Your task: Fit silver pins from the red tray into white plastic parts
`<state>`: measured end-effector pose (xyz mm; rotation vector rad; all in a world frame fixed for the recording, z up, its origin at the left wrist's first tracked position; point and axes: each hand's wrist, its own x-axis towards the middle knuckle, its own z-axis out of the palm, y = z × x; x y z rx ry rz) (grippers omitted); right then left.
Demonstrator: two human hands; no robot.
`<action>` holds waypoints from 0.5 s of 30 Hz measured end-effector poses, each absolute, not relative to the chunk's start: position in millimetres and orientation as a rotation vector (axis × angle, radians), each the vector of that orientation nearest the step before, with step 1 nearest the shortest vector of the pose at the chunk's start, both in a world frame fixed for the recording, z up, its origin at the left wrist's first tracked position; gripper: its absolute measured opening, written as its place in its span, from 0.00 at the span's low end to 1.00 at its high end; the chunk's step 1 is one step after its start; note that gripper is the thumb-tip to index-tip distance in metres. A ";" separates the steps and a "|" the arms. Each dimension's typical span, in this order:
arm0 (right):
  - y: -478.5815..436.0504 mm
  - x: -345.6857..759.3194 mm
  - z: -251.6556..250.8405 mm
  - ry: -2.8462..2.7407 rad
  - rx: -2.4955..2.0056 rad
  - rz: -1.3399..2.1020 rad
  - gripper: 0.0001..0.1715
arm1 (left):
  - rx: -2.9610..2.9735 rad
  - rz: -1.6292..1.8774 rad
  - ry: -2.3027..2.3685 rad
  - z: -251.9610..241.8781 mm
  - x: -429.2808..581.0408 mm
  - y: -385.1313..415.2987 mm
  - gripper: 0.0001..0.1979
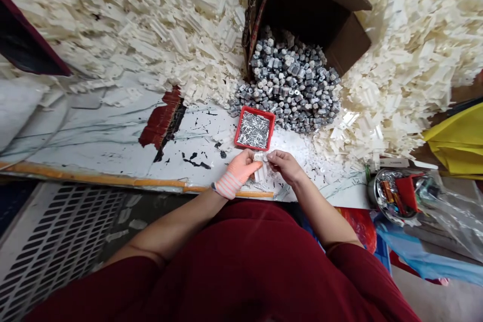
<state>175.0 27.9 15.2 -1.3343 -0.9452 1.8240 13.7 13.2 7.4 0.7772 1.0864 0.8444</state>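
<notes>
My left hand (238,172), in an orange-and-white striped glove, is closed on a small white plastic piece (260,171) near the table's front edge. My right hand (284,164), bare, pinches at the upper right end of the same piece; anything small between its fingertips is too tiny to make out. Just beyond both hands stands a red square tray (270,133) full of thin silvery metal pins (253,130). A few more pins lie on the table below the white piece.
Grey-and-white cylindrical parts (290,85) spill from a tipped cardboard box (349,43) behind the tray. Heaps of white plastic pieces (158,25) cover the back of the marbled table (101,136). A metal bowl (373,188) of odds and ends sits at the right.
</notes>
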 end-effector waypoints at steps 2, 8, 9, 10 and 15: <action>26.1 172.3 11.8 -0.831 -1.319 1.898 0.26 | 0.784 0.855 1.076 8.6 12.8 11.7 0.13; 21.9 169.1 7.5 -0.822 -1.373 1.894 0.27 | 0.800 0.872 1.058 8.8 11.5 7.2 0.13; 22.3 169.9 7.9 -0.890 -1.400 1.850 0.27 | 0.781 0.869 1.047 9.4 12.1 6.7 0.14; 23.3 171.5 8.8 -0.980 -1.431 1.783 0.26 | 0.757 0.866 1.036 10.3 12.9 6.4 0.14; 36.5 183.9 19.4 -1.487 -1.498 1.165 0.18 | 0.658 0.887 1.037 15.6 14.8 7.1 0.14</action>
